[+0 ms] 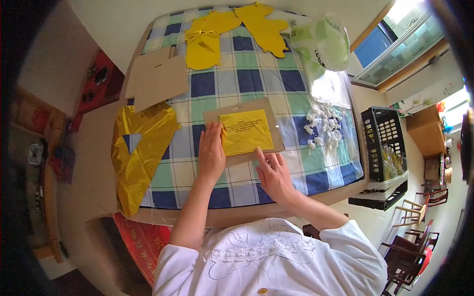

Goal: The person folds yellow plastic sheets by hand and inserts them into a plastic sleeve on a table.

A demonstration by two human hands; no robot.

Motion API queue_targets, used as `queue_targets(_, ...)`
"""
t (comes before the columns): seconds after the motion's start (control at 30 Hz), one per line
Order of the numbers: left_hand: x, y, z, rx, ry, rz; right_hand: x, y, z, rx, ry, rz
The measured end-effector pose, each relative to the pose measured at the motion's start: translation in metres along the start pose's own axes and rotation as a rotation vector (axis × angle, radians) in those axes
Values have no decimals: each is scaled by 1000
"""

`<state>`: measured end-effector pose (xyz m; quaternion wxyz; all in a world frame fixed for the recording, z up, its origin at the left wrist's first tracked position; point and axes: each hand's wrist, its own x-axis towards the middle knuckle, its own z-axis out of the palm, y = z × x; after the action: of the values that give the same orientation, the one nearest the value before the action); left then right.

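Bright daylight glare from the right, dim brown left side, strong fisheye curvature, and black vignetted corners.

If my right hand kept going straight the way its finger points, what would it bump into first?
The yellow packet. Your right hand has its pointing finger right at the near edge, maybe already touching; from above, I can't be sure.

We can read no words: the black print on the yellow packet (246, 140) at centre and lettering on the pale green bag (332, 42), upper right, are unclear.
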<state>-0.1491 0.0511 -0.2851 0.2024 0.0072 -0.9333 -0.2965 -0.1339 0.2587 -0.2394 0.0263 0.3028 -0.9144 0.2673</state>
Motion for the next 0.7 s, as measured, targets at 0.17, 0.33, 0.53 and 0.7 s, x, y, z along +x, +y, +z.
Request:
queue_targets(0.17, 1, 3, -2, -16, -2, -10, 1, -4, 10, -36, -8, -169)
queue_targets(0.33, 1, 3, -5, -24, -27, -21, 14, -4, 26, -100, 8, -126)
queue_targets(0.53, 3, 3, -3, -24, -25, -34, 10, 10, 15, -88, -102, -191)
queue_targets(0.7, 6, 12, -9, 118, -12, 13, 7, 6, 11, -70, -44, -191)
